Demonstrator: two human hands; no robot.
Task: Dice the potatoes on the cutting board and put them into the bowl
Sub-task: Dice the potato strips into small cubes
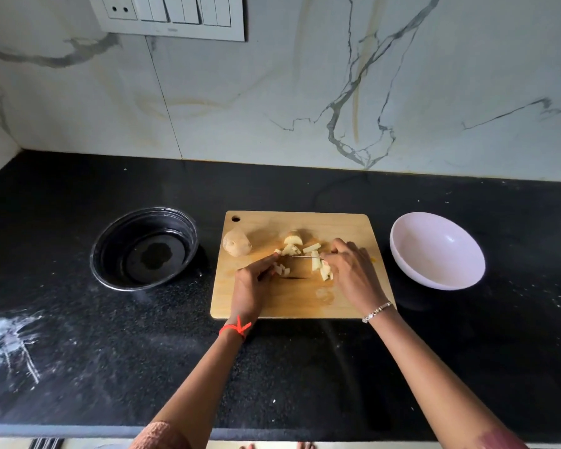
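Potato pieces (pixel 292 245) being diced between the hands; bowl (pixel 434 254) right of them, empty.
Right hand (pixel 353 273) grips knife (pixel 302 256); left hand (pixel 251 283) reaches onto pieces, grip unclear. Fingers sit near blade: a slip could cut them.

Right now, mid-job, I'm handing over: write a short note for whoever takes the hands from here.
Left hand grips the knife, blade across the potato strips.
Right hand holds those strips down, fingers curled.
Cutting board: whole potato at its left edge, uncut chunk at the back, some dice near the left hand.
White bowl, right of the board, holds nothing.
Done: part of one potato diced.
Left: dice the strips, chunk and whole potato, then move everything into the bowl.
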